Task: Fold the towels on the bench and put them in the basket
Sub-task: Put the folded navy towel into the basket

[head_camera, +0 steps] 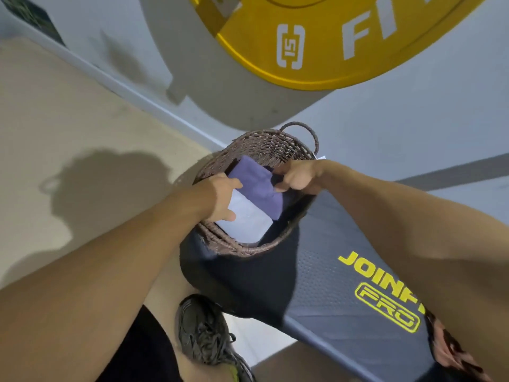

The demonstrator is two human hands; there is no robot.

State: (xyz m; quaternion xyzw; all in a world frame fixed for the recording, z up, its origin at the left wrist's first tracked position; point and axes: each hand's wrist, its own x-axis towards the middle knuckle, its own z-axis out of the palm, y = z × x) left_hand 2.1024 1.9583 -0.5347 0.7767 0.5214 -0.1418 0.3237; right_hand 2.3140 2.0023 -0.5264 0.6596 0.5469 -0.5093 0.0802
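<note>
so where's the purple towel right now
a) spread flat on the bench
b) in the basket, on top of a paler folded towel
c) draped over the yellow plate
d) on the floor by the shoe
b: the purple towel sits inside the wicker basket, lying over a pale towel, with the left hand and the right hand both on it.
</note>
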